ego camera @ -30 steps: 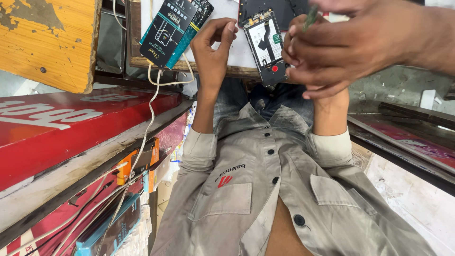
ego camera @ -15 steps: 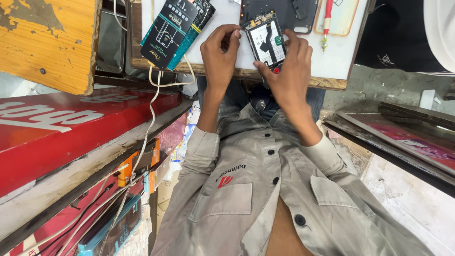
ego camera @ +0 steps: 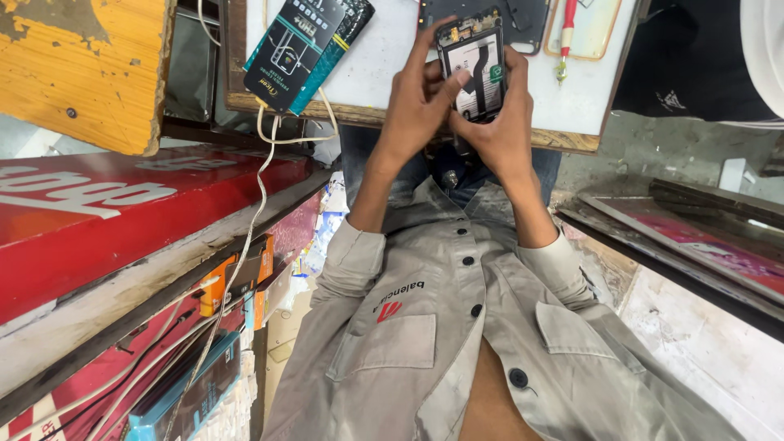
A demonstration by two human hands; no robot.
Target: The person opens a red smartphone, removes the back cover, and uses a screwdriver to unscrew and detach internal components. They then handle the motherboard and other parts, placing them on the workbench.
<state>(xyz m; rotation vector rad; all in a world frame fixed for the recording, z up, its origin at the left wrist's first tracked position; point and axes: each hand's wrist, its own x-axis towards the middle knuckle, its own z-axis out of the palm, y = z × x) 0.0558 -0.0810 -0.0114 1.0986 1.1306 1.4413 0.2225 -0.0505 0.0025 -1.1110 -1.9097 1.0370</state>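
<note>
At the left end of the white board (ego camera: 384, 73), I see a dark boxed pack (ego camera: 298, 49) lying across the near edge, a pale cable (ego camera: 261, 188) trailing down from it. My left hand (ego camera: 416, 110) is curled around the left side of the opened phone (ego camera: 474, 69), its thumb laid across the exposed back. The phone sits at the board's near edge, pinched between both hands. My right hand (ego camera: 498, 135) grips the right side, fingers wrapped behind. Further right, a red-handled screwdriver (ego camera: 565, 37) lies on a clear phone case (ego camera: 592, 28), untouched.
</note>
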